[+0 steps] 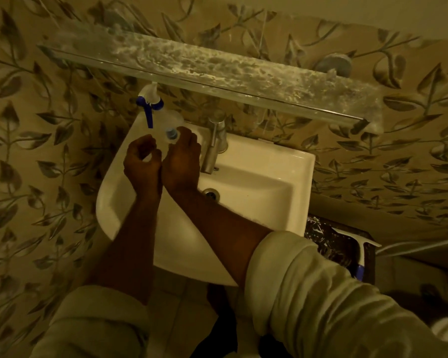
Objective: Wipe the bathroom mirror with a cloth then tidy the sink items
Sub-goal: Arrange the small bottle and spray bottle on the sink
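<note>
I look down at a white sink [264, 161] under a glass shelf [217, 71] smeared with white residue. A clear spray bottle [153, 102] with a white head and blue trigger stands on the sink's back left corner. Just in front of it, my right hand [181, 161] has its fingertips closed around a small clear bottle with a blue cap [171, 134]. My left hand [142, 164] sits beside the right one with its fingers curled. A pale patch shows inside the curl; whether it holds anything is unclear. No mirror or cloth is in view.
A chrome tap [214, 148] rises at the sink's back, with the drain [211, 193] below it. A squeegee [361, 254] with a white blade and blue handle lies on a dark patterned surface to the sink's right. Leaf-patterned tiles cover the wall.
</note>
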